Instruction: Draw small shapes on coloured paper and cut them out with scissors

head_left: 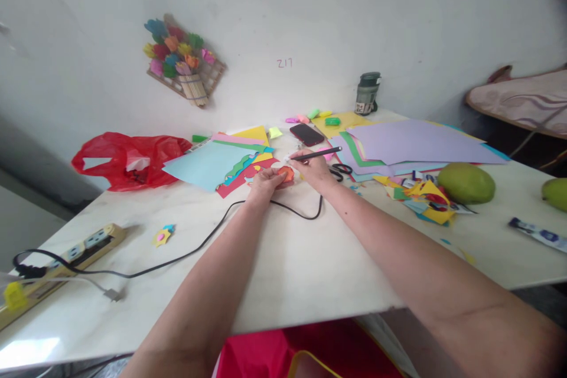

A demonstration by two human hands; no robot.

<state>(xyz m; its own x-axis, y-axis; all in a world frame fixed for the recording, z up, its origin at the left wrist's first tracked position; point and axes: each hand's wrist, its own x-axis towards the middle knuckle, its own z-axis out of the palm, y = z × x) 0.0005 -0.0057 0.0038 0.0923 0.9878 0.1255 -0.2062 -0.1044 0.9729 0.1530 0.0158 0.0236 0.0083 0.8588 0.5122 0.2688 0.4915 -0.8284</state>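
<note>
Near the middle of the table, my left hand [267, 181] is closed on a small orange paper piece [287, 174]. My right hand [313, 166] pinches a black pen [319, 155], which slants across the fingers with its dark end pointing right. A small whitish thing shows by the pen's left end, too small to make out. Under and behind the left hand lies a red paper sheet [234, 181] with cut edges. Black-handled scissors [341, 171] lie just right of my right hand, and a phone [306, 134] lies behind it.
Paper stacks [425, 142] lie at right, light blue sheets [208, 162] at left. Also in view: red bag [155, 156], power strip [84, 248], black cable [177, 258], yellow paper flower [162, 237], paper scraps [427, 201], green fruit [466, 183], tube [540, 234], bottle [367, 93].
</note>
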